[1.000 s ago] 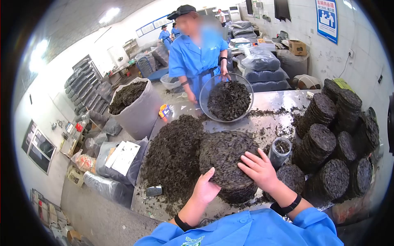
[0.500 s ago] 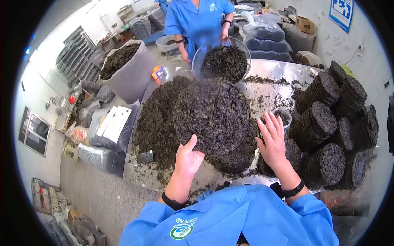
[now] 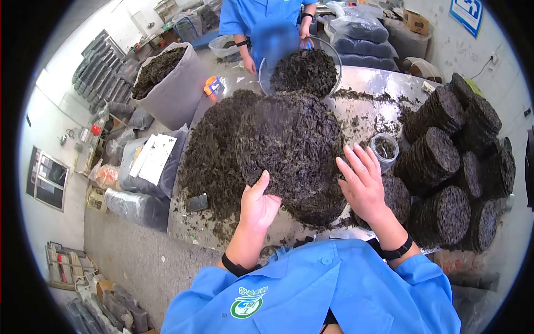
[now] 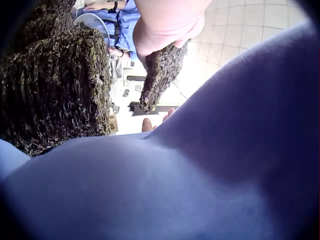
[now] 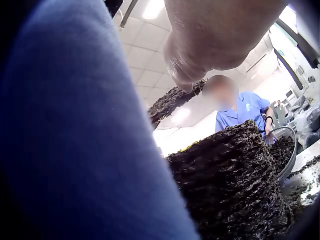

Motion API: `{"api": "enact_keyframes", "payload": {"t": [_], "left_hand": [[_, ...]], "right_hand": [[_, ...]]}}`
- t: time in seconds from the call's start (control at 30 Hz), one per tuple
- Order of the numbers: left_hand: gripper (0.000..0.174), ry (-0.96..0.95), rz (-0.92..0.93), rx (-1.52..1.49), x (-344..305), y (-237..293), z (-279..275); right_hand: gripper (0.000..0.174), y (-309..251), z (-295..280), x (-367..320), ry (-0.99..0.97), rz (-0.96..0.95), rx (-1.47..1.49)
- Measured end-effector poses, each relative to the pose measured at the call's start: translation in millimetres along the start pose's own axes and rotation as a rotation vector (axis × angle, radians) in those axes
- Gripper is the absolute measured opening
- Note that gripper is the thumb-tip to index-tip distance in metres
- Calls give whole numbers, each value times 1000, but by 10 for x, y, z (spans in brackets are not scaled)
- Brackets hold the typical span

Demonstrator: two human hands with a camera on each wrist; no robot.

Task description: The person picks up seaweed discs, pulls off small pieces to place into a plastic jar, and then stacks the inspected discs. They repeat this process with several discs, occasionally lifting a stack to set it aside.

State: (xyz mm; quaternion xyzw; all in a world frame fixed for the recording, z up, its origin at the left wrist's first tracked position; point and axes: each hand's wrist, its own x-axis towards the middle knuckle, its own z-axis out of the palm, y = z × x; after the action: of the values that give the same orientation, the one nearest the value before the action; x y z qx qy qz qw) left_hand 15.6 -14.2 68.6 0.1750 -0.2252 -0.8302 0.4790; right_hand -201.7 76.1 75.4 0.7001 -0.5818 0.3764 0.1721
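A round, dark disc of pressed, seaweed-like flakes (image 3: 292, 142) is raised above a stack of similar discs (image 3: 317, 211). My left hand (image 3: 257, 207) pinches its near left edge, thumb on top and fingers underneath, partly hidden. At the right edge, my right hand (image 3: 364, 183) touches the disc with fairly straight, spread fingers. The left wrist view shows the left hand (image 4: 172, 25) on the tilted disc (image 4: 162, 75), apart from the stack (image 4: 55, 90). Above the stack (image 5: 235, 185) in the right wrist view, the right hand (image 5: 215, 40) meets the disc (image 5: 175, 102).
Loose flakes (image 3: 208, 156) lie left of the stack, near a small dark device (image 3: 196, 203). A clear jar (image 3: 385, 149) and several disc stacks (image 3: 428, 161) stand right. Across the metal table (image 3: 367, 78), another person (image 3: 267, 16) holds a bowl of flakes (image 3: 305, 72).
The top disc has come up off the stack, gripped by my left hand. My right hand has moved off its top surface, out to the right, then back against its edge. The head view has tilted downward.
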Motion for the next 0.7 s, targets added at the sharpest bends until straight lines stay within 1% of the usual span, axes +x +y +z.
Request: {"api": "enact_keyframes", "payload": {"t": [0.03,0.1,0.13,0.17,0.23,0.27,0.3,0.37,0.4,0.43,0.5,0.53,0.6,0.63,0.7], "left_hand": [[35,8,-4,-2,-9,-8,1],[37,40,-76,-47,7,-15,35],[46,28,-59,66,-12,-55,85],[46,27,-61,68,-25,-70,144],[61,-249,-16,-74,-29,-80,236],[80,-395,94,-7,47,-62,211],[78,-323,191,210,38,22,286],[75,-52,346,574,91,109,133],[71,48,393,699,112,137,48],[69,82,384,741,138,146,-46],[63,88,254,680,130,145,-124],[63,92,251,680,130,128,-129],[47,49,144,690,143,88,-108],[47,50,145,690,138,83,-116],[31,100,185,754,140,62,-130]], "right_hand": [[53,-20,14,-1,-8,4,3],[52,-13,47,47,-43,-79,-63],[52,19,76,86,-43,-78,-63],[51,71,120,135,-17,-68,26],[50,143,179,204,37,-48,200],[40,77,141,238,36,190,347],[30,-2,64,291,-64,575,550],[23,131,230,188,82,805,1050],[22,157,198,173,25,944,1196],[22,150,197,164,29,945,1196],[19,112,206,124,9,1138,1437],[19,99,221,95,6,1143,1438],[16,84,264,46,-40,1165,1447],[15,78,276,39,-59,1173,1452],[13,76,288,34,-47,1171,1442]]}}
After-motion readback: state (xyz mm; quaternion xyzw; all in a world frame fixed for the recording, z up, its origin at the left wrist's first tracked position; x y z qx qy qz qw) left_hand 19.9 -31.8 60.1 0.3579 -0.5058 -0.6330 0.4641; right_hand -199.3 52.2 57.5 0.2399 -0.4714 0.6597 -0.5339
